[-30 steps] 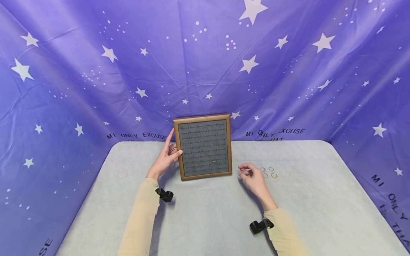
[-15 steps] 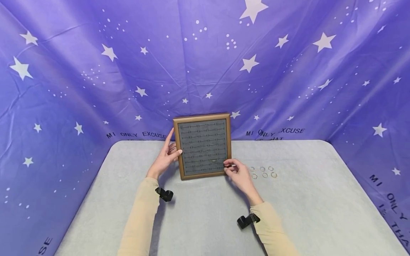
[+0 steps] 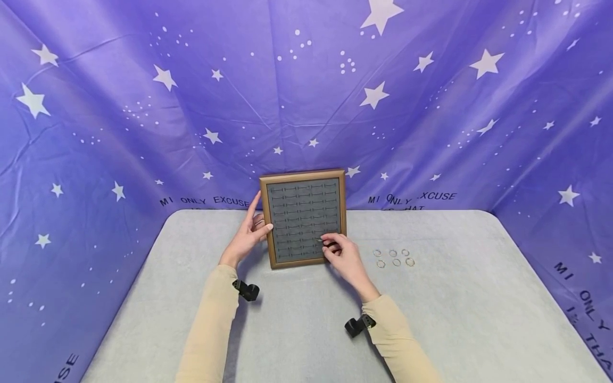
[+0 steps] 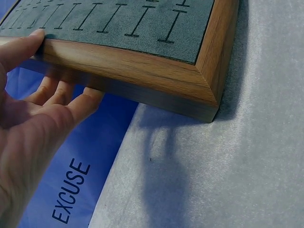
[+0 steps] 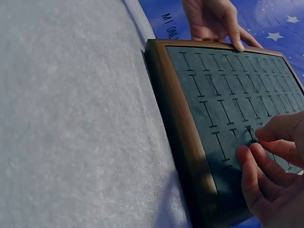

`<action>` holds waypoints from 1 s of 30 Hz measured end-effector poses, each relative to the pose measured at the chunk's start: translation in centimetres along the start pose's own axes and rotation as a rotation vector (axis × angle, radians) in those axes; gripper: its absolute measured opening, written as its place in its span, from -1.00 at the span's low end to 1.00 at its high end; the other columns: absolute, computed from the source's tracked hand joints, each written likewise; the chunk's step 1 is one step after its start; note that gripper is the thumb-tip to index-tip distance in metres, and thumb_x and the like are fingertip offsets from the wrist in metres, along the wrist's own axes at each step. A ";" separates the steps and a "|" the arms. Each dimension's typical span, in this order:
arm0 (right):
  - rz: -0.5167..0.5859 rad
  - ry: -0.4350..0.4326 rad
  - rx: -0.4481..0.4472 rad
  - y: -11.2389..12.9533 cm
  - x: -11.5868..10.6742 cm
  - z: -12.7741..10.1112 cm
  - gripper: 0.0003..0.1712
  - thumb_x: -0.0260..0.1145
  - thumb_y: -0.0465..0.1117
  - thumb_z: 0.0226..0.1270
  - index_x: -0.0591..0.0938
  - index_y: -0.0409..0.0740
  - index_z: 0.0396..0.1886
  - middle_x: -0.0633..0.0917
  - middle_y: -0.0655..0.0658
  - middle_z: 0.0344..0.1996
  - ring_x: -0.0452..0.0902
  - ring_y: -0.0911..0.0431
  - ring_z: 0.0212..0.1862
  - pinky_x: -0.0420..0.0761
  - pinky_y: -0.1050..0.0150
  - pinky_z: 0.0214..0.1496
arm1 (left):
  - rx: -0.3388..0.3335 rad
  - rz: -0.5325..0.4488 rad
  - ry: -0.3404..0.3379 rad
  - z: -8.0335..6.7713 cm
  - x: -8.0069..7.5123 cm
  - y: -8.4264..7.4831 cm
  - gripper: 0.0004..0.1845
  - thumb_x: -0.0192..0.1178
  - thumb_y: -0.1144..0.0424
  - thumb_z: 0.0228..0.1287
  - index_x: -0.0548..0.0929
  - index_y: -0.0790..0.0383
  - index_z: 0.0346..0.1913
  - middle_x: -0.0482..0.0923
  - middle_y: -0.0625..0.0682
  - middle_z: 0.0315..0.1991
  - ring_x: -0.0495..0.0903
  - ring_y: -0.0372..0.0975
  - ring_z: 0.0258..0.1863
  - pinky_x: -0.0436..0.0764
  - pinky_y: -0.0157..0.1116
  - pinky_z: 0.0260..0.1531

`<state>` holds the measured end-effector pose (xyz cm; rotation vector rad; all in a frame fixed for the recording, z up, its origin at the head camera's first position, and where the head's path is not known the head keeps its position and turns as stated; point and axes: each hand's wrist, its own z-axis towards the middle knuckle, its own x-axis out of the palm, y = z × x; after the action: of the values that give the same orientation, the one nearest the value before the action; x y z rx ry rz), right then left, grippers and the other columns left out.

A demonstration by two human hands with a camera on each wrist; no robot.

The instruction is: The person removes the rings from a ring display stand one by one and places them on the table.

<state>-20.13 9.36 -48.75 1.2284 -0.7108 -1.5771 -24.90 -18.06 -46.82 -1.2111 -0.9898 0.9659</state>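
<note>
A wood-framed ring display tray (image 3: 306, 205) with a dark grey slotted pad stands tilted up on the table. My left hand (image 3: 247, 238) holds its left edge, thumb on the front rim and fingers behind, as the left wrist view also shows. On the pad's lower right, my right hand (image 3: 346, 259) has its fingertips together at one slot. In the right wrist view, thumb and fingers pinch a small ring (image 5: 250, 131) there, mostly hidden by the fingertips. Several loose rings (image 3: 396, 262) lie in two rows on the table to the right of the tray.
The pale grey table (image 3: 287, 330) runs up to a purple star-printed cloth (image 3: 306, 80) behind and at both sides. A black wrist camera (image 3: 248, 291) sits on the left wrist and another black camera (image 3: 359, 325) on the right.
My right hand has moved left from beside the loose rings, past the tray's right rim, to a slot on the pad. My left hand and the tray stay in place.
</note>
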 end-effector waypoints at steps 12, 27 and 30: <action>-0.127 -0.053 -0.055 -0.5 1.1 0.3 -0.85 0.38 -0.46 0.10 0.64 -0.21 -0.35 0.49 -0.08 -0.44 0.45 0.16 -0.45 0.48 0.43 -0.44 | -0.027 -0.026 0.000 0.1 -0.1 0.0 -0.02 0.06 0.55 0.36 -0.14 -0.43 0.51 0.28 0.36 0.27 0.48 -0.05 0.08 0.57 -0.08 0.00; -0.064 -0.074 -0.062 -0.6 1.2 -0.3 -0.84 0.32 -0.46 0.16 0.56 -0.15 -0.43 0.49 -0.10 -0.38 0.44 0.16 -0.40 0.48 0.41 -0.44 | -0.037 -0.022 0.007 -0.8 0.8 -1.8 -0.02 0.07 0.55 0.34 -0.15 -0.37 0.53 0.27 0.39 0.27 0.47 -0.06 0.07 0.54 -0.04 0.04; -0.040 -0.060 -0.055 -0.6 1.1 -0.6 -0.89 0.32 -0.46 0.17 0.58 -0.21 -0.41 0.50 -0.14 -0.33 0.46 0.15 -0.39 0.47 0.42 -0.43 | -0.037 -0.033 0.008 -0.8 0.8 -1.7 -0.02 0.06 0.56 0.35 -0.14 -0.37 0.53 0.28 0.38 0.27 0.47 -0.05 0.08 0.54 -0.05 0.04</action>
<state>-19.81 8.63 -49.82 1.1652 -0.6805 -1.6616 -23.82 -17.73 -45.09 -1.2247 -1.0226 0.9203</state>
